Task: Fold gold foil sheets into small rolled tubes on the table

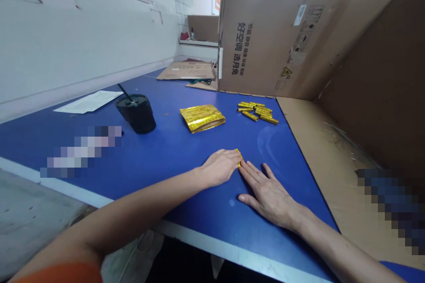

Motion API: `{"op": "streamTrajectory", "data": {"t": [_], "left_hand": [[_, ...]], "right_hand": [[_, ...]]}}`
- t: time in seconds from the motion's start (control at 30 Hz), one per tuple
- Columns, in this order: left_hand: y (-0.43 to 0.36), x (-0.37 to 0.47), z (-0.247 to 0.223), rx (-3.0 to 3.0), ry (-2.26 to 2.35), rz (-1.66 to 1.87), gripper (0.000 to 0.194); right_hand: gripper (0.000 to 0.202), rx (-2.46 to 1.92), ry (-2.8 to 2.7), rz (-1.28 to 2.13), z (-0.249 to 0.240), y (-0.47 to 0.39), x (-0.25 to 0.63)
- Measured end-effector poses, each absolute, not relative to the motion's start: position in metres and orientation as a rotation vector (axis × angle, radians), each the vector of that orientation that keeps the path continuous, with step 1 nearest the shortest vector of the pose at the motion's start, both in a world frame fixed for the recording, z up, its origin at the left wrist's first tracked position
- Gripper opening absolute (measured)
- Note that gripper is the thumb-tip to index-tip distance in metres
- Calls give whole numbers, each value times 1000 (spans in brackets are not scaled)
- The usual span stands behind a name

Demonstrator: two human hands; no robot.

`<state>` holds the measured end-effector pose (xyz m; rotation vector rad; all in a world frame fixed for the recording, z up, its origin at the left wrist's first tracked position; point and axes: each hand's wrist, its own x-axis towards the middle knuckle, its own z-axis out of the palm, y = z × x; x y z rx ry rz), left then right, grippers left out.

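Observation:
My left hand (222, 168) lies on the blue table, its fingers together and bent over a small gold foil paper strip (237, 154). Most of that strip is hidden under the fingers; only its right edge shows. Close by on the right, my right hand (270, 196) rests palm down with fingers stretched out and the thumb apart. Its fingertips reach the strip's near end. Beyond the hands is a stack of shiny gold foil paper (203, 117), its near edge slightly lifted. Several narrow folded gold strips (259, 111) lie in a loose pile farther right.
A dark lidded cup with a straw (136, 112) stands at the left, near a white sheet (89, 101). A large cardboard box (265, 40) rises behind the strips, and cardboard (308, 150) runs along the right side. Flat cardboard (187, 70) lies at the back.

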<state>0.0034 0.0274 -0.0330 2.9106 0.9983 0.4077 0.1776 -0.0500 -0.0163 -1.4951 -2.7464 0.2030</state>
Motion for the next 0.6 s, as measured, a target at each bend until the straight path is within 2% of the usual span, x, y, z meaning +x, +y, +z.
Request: {"op": "streamTrajectory", "data": {"t": [0.6], "left_hand": [[30,4,-34,2870,1139,412,36]], "right_hand": [[67,-1459,-2726,39,-20,-50,178]]}}
